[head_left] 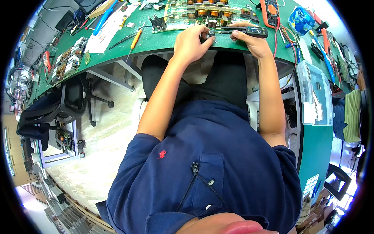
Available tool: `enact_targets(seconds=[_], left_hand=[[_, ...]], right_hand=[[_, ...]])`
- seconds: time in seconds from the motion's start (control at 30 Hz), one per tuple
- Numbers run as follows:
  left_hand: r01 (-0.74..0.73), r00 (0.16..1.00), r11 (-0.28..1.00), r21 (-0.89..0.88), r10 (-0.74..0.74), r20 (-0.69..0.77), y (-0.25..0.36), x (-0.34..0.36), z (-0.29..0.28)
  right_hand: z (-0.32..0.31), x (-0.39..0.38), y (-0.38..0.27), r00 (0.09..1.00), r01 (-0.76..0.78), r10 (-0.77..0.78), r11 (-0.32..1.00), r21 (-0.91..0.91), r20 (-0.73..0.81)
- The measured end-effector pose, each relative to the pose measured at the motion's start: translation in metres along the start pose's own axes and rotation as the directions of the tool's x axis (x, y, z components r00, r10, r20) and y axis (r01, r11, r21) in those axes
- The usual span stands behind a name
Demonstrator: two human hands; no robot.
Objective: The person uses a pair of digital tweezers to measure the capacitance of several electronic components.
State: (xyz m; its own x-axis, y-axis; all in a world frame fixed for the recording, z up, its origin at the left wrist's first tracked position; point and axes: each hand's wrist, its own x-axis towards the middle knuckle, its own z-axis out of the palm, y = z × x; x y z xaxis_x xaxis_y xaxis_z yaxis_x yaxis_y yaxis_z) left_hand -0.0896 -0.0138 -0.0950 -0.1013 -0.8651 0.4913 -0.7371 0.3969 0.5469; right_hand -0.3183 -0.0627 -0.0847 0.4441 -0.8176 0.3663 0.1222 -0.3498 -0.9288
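- left forearm [163,97] slanted up and inward, bare, kinda diagonal
- left hand [191,42] was back-side up, fingers curled, thumb and fingertips closed in a pinch
- right forearm [271,97] went pretty much straight up, also bare
- right hand [252,43] leaned inward, thumb stretched out, gripping
- hands were near each other, not touching

The left hand [191,43] partly hid a dark piece [210,34]; the view's top edge cut off the circuit board [210,13]; the tester screen [256,29] was too small to read
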Motion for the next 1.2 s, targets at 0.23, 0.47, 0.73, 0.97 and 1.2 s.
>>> enact_targets(seconds=[0.23,0.47,0.73,0.97,1.2], left_hand=[[-0.007,1.000,1.000,0.003,0.007,-0.012,-0.0004,0.0000,0.0005],[0.032,0.999,0.999,-0.010,-0.032,0.022,0.0032,0.0006,-0.0014],[0.017,1.000,1.000,-0.002,-0.017,0.007,0.0010,-0.0002,-0.0014],[0.010,1.000,1.000,-0.018,-0.010,0.013,0.0010,0.0009,-0.0013],[0.030,0.999,0.999,-0.018,-0.029,0.019,0.0021,-0.0007,-0.0010]], right_hand=[[0.0023,0.0000,-0.0007,1.000,0.007,-0.007,1.000,0.012,-0.015],[0.0016,-0.0009,-0.0018,1.000,-0.007,0.008,1.000,0.015,-0.016],[0.0037,0.0008,-0.0008,1.000,-0.014,0.015,1.000,0.024,-0.027],[0.0044,-0.0008,-0.0040,0.999,-0.010,0.011,1.000,0.026,-0.042],[0.0031,-0.0016,-0.0042,0.999,-0.049,0.049,0.999,0.016,-0.009]])
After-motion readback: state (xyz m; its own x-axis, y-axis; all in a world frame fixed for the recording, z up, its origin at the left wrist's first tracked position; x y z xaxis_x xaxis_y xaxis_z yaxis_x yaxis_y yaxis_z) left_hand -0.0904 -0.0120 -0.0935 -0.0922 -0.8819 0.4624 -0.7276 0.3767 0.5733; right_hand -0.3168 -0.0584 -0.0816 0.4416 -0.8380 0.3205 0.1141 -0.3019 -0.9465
